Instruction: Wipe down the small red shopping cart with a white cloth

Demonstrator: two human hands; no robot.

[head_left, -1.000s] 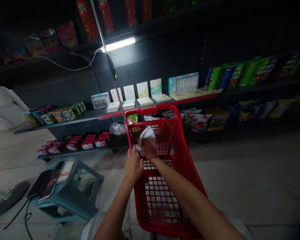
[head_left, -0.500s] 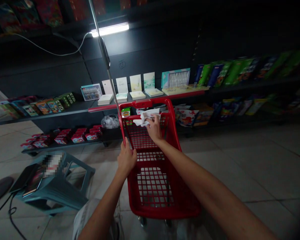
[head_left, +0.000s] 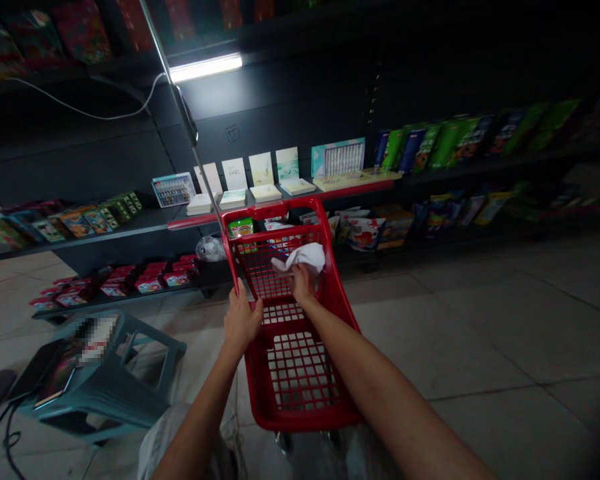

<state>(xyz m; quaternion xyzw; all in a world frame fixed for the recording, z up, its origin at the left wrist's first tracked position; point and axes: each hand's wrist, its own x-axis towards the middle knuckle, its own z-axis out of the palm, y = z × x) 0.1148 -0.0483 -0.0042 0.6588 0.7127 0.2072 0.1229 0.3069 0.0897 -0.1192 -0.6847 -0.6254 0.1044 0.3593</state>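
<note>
A red plastic shopping cart [head_left: 300,421] with grid panels stands in front of me. My left hand [head_left: 242,319] is closed around its left side rail. Inside the upper part of the cart, my right hand [head_left: 303,283] grips a white cloth [head_left: 305,257] against the upright grid panel [head_left: 260,275]. The cloth is bunched, and its upper edge spreads above my fingers. A thin metal pole [head_left: 180,110] rises from the cart's left front corner.
A dark shelf unit [head_left: 105,235] holds books [head_left: 263,170], boxes [head_left: 80,220] and bagged snacks [head_left: 363,233]. Under a lit tube [head_left: 207,67] runs a white cable. To the left stands a blue-grey plastic stool [head_left: 115,373] with a tablet-like device [head_left: 57,383] on top.
My right hand has moved the cloth down from the cart's top crossbar to the grid panel below. My left hand keeps its hold on the rail. The whole view has shifted slightly.
</note>
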